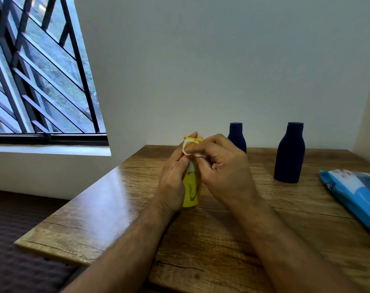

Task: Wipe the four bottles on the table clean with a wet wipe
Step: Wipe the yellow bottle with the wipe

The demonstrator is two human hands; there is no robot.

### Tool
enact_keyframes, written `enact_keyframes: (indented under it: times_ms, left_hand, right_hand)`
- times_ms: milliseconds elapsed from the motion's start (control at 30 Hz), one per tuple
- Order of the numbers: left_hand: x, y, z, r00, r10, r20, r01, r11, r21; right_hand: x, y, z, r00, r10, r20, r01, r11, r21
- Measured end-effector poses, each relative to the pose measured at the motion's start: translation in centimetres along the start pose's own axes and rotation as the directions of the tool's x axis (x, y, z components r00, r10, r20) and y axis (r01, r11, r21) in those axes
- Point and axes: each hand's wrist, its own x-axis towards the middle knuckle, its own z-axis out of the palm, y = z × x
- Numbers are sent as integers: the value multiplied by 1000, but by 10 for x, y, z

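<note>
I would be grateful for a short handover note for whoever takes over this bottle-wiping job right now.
Left hand: grips the yellow bottle, holding it upright on the table.
Right hand: pinches the white wet wipe against the top of the yellow bottle.
Two dark blue bottles stand behind: one at the back, partly hidden by the right hand, one nearer on the right. The blue wipe pack lies at the right edge.
Done: cannot tell which bottles are already clean.
Left: finish the yellow bottle; only three bottles show, so look for the fourth.
</note>
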Motion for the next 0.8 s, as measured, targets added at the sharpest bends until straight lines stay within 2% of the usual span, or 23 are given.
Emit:
enact_keyframes:
  times_ms: [100, 200, 367, 500, 600, 700, 733, 800]
  left_hand:
    - [-1, 4, 1, 999, 8, -44, -11, 997, -78]
    - [-2, 6, 3, 997, 0, -75, -5, 997, -71]
    - [-3, 5, 1, 997, 72, -30, -65, 982, 180]
    - [-3, 8, 3, 996, 92, -15, -89, 985, 148]
    - [-2, 12, 4, 995, 44, -94, -38, 998, 58]
    - [0, 8, 4, 987, 31, -156, -3, 983, 182]
    - [-1, 7, 3, 987, 16, -161, 17, 979, 202]
    - [-2, 8, 2, 991, -65, -116, 79, 990, 120]
  right_hand:
    - [2, 5, -2, 990, 121, -67, -118, 992, 40]
    - [2, 10, -2, 968, 239, -73, -229, 967, 115]
    - [1, 1, -1, 994, 103, -45, -102, 994, 41]
    - [3, -2, 1, 994, 98, -54, -95, 994, 58]
    - [6, 3, -1, 971, 224, -81, -214, 969, 121]
    - [6, 6, -3, 917, 395, -51, -368, 889, 273]
    - [7, 6, -4, 899, 437, -18, -407, 852, 329]
    - [7, 2, -5, 888, 460, 30, -433, 810, 395]
